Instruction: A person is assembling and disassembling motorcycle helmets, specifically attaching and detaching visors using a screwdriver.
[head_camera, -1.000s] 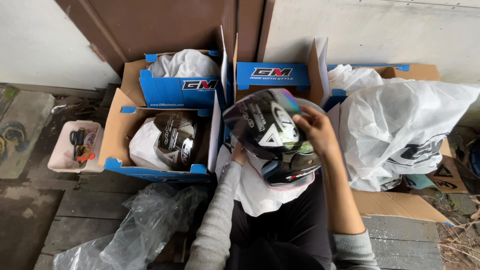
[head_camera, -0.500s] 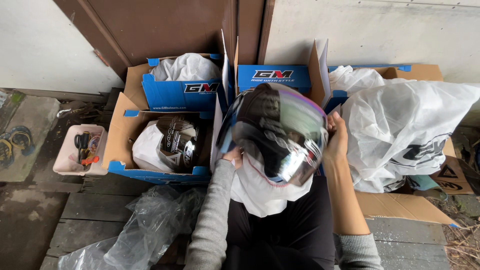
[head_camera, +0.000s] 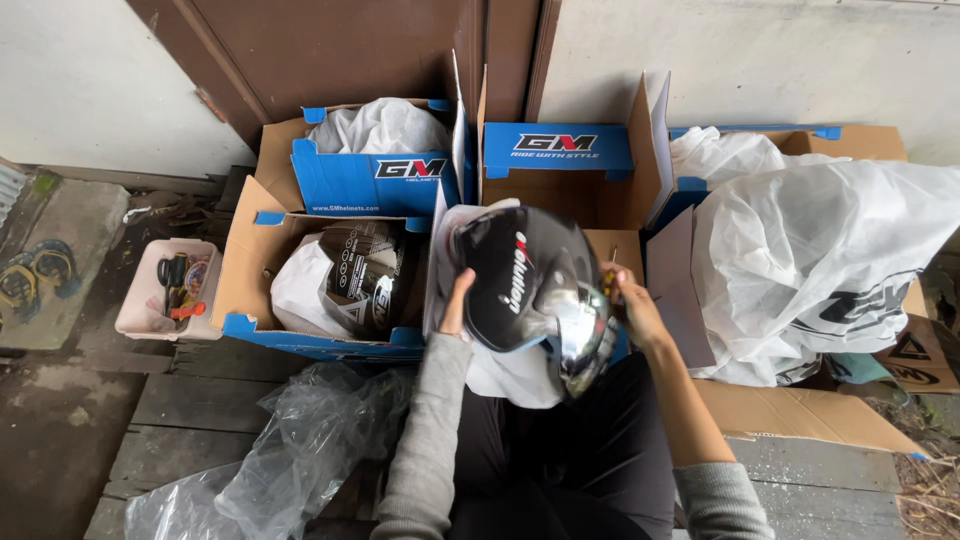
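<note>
I hold a black helmet (head_camera: 525, 285) with a mirrored visor (head_camera: 575, 345) over my lap, between both hands. My left hand (head_camera: 457, 300) presses against its left side, fingers up along the shell. On the helmet's right side, near the visor hinge, sits my right hand (head_camera: 632, 305). A white cloth bag (head_camera: 515, 375) lies under the helmet on my lap. The helmet's crown faces up and the visor points down to the right.
An open blue-and-brown carton (head_camera: 250, 270) at left holds another wrapped helmet (head_camera: 360, 280). Two more cartons (head_camera: 370, 175) (head_camera: 560, 160) stand behind. White bags (head_camera: 810, 260) pile at right. Clear plastic wrap (head_camera: 290, 450) lies on the planks. A small pink tray (head_camera: 160, 300) holds tools.
The helmet has been turned: the iridescent visor that faced up now points down to the right, and the black shell faces me. Both hands have shifted around its sides.
</note>
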